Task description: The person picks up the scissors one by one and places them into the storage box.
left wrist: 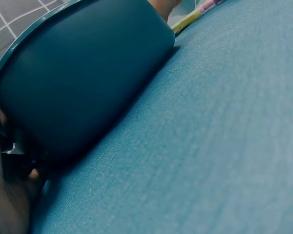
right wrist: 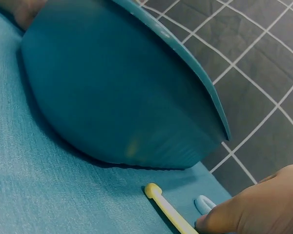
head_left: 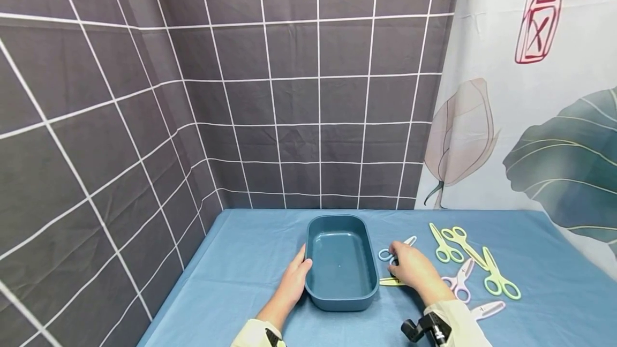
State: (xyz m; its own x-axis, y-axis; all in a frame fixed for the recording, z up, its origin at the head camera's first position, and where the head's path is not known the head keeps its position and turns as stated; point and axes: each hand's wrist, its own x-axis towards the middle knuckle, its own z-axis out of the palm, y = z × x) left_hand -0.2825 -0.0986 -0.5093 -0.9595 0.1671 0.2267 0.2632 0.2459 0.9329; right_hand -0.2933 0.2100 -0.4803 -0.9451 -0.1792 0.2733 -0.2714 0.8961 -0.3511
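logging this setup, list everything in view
tablecloth: 1, blue, across the front
box: 1, teal, on tablecloth
yellow-green scissors: 3, yellow-green, right side
light blue scissors: 1, light blue, beside box
pink scissors: 1, pink-purple, right side
pink piece: 1, pale pink, front, partly hidden
yellow piece: 1, yellow, beside box, partly hidden
grid curtain: 1, grey, back and left
leaf-print curtain: 1, white, back right
wrist gear: 1, black, right wrist
sleeves: 2, cream, front
left hand: 1, bare, box's left side
right hand: 1, bare, on light blue scissors

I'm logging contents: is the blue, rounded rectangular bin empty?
Empty: in the head view, the blue bin shows only its bare inside.
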